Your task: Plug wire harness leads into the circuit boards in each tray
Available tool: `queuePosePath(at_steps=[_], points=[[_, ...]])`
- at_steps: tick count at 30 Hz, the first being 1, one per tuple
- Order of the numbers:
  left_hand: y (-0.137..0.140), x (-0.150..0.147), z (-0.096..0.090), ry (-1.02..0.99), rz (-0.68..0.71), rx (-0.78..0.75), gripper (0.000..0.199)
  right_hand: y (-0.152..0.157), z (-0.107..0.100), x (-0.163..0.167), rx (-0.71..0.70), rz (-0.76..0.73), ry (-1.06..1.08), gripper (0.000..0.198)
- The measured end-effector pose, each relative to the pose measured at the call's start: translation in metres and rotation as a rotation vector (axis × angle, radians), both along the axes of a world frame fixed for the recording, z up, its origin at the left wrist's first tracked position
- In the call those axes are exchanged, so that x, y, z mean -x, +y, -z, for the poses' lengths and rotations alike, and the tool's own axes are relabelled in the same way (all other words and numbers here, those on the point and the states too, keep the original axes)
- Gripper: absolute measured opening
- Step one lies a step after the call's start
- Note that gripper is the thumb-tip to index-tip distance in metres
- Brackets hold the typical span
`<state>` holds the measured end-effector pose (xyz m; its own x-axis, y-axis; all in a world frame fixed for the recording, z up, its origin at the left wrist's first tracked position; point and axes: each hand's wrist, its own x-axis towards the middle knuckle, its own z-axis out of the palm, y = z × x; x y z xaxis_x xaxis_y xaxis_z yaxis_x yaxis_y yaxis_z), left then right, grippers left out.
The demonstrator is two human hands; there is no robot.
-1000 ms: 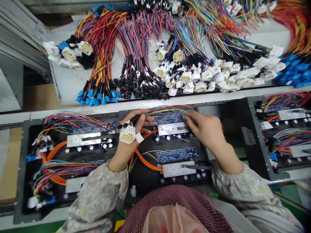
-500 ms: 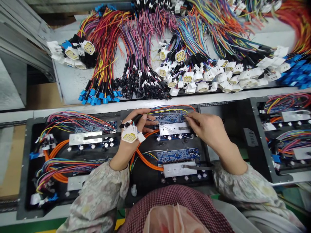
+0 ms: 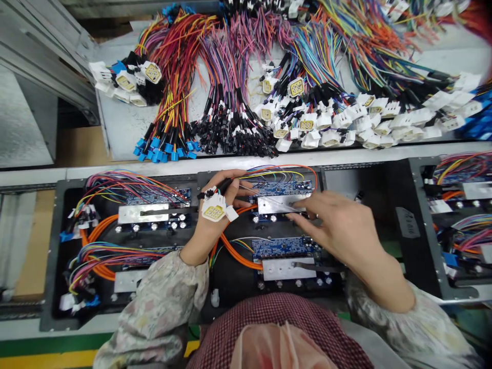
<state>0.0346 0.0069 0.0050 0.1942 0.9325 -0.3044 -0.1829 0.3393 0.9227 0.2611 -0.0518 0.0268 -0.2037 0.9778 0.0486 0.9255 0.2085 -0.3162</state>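
A wire harness (image 3: 226,187) with a white-and-yellow connector (image 3: 214,211) lies over the back of my left hand (image 3: 215,189). My left fingers are curled round its sleeve. From there, coloured wires arch to the blue circuit board (image 3: 286,187). One loose white wire (image 3: 277,201) crosses the metal plate (image 3: 265,205) below that board. My right hand (image 3: 338,225) is at the plate's right end, thumb and forefinger a little apart about the wire's end, slightly blurred. A second blue board (image 3: 277,247) with its plate (image 3: 288,268) sits nearer to me.
A black housing (image 3: 49,256) at left holds wired boards and orange cables (image 3: 103,230). Another housing (image 3: 442,225) stands at right. Bundles of wires (image 3: 230,66) with white connectors (image 3: 338,120) and blue connectors (image 3: 165,148) lie on the shelf behind.
My right hand has drawn back from the upper board's right edge, down toward the loose white wire's end. My left hand keeps the harness. The whole view has shifted slightly.
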Motion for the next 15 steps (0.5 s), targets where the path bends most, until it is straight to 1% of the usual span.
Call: queuePosePath(at_steps=[1, 2, 5, 8, 10, 12, 15], points=[[0.0, 0.0, 0.0, -0.002, -0.003, 0.006, 0.023, 0.0, 0.0, 0.002, 0.013, -0.013, 0.009, 0.035], [0.0, 0.0, 0.0, -0.002, -0.005, 0.011, 0.023, 0.002, 0.001, 0.004, 0.016, 0.01, 0.029, 0.035], [0.0, -0.001, 0.002, 0.0, -0.003, 0.007, 0.023, 0.014, 0.015, 0.004, 0.008, 0.13, 0.11, 0.03], [0.0, 0.0, 0.004, 0.001, -0.007, -0.007, 0.023, 0.026, 0.032, 0.004, 0.046, 0.113, 0.129, 0.028], [0.0, 0.0, 0.005, 0.005, -0.01, -0.005, 0.023, 0.032, 0.04, 0.004, 0.063, 0.099, 0.133, 0.028], [0.0, 0.001, 0.004, 0.008, -0.011, -0.003, 0.022, 0.034, 0.042, 0.006, 0.073, 0.109, 0.13, 0.028], [0.0, 0.0, 0.004, 0.013, -0.017, -0.005, 0.022, 0.035, 0.041, 0.007, 0.086, 0.12, 0.125, 0.027]])
